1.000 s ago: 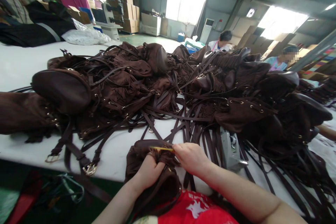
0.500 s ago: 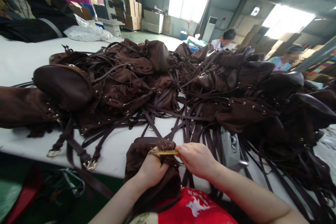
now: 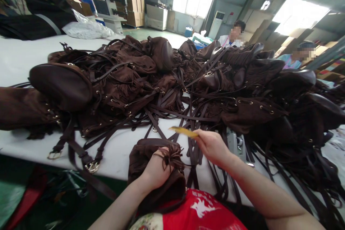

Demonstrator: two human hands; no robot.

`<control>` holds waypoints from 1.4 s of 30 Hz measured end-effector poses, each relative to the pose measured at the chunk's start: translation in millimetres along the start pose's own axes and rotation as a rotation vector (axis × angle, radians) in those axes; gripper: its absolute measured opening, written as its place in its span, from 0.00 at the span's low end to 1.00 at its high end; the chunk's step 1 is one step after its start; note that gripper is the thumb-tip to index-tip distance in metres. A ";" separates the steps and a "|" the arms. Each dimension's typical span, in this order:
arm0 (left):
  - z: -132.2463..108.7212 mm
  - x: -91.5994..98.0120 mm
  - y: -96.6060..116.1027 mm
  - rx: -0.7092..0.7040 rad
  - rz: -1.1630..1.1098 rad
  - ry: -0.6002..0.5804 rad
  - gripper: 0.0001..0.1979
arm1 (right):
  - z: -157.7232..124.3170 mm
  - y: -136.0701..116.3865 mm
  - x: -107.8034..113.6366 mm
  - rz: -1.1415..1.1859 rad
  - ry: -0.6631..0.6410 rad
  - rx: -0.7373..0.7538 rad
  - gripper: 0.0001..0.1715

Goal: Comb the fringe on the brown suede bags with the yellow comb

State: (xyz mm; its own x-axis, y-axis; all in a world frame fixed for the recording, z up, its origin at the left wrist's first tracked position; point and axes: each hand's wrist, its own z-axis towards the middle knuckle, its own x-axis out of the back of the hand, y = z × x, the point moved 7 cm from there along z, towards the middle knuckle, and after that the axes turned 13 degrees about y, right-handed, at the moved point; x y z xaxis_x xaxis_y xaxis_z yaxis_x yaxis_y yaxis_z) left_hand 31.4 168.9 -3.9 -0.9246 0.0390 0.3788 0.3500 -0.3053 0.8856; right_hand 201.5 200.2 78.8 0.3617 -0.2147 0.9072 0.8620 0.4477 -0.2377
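Note:
My left hand [image 3: 159,169] is closed on the fringe [image 3: 172,155] of a dark brown suede-like bag [image 3: 140,160], gathering the strands in a bunch that splays out past the fingers. The bag rests at the table's front edge, against my red apron. To the right and a little higher, my right hand [image 3: 212,147] grips one end of a slim yellow tool [image 3: 184,132]; its exact kind is not clear. The tool's free end points left, above the table and apart from the fringe.
A long heap of similar brown bags [image 3: 129,68] with straps and buckles covers much of the white table [image 3: 113,163]. A grey metal device [image 3: 237,143] stands right of my hands. Two people [image 3: 231,36] are beyond the heap. Cartons [image 3: 133,7] are stacked at the back.
My right hand has moved up and to the right, lifting the yellow tool off the fringe. The left hand stays on the bag, and the strands now spread out.

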 end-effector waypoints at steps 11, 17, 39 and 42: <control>2.8 -1.6 4.1 -0.004 -0.055 -0.018 0.14 | -31.4 -43.9 -26.1 -0.083 -0.081 0.214 0.13; 0.9 -1.7 -3.4 0.038 -0.045 -0.006 0.13 | -38.7 -39.2 -23.1 -0.025 -0.069 0.164 0.11; -9.0 6.9 -9.6 0.006 -0.018 0.125 0.13 | -47.4 -30.4 -44.9 -0.227 -0.071 0.115 0.12; -7.0 6.7 -2.5 -0.028 0.012 0.078 0.14 | -41.4 -17.6 -52.2 -0.252 -0.108 0.065 0.13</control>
State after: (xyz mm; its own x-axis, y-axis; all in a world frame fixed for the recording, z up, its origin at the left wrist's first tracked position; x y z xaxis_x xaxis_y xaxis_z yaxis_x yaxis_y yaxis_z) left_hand 23.3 163.2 -5.4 -0.9298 -0.0384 0.3660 0.3574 -0.3315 0.8731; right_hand 182.2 167.6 21.3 0.0962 -0.2336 0.9676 0.8941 0.4474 0.0192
